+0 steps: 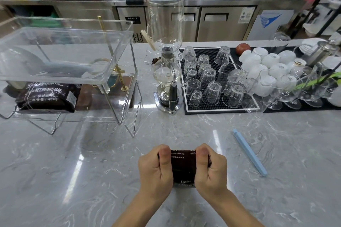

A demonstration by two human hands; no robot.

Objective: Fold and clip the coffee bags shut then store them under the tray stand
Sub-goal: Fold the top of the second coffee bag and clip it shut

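Observation:
A dark brown coffee bag (183, 167) lies on the marble counter near the front edge, its top rolled over. My left hand (156, 168) grips its left side and my right hand (210, 168) grips its right side, thumbs pressed on the folded top. A long light blue clip (249, 152) lies apart on the counter to the right of my hands. At the left stands a clear tray stand (118, 72), and a second black coffee bag (49, 96) lies underneath it.
A glass siphon coffee maker (167, 61) stands beside the tray stand. A black rubber mat (186, 97) holds several upturned glasses, with white cups (267, 61) farther right. A clear scoop (22, 64) rests in the tray.

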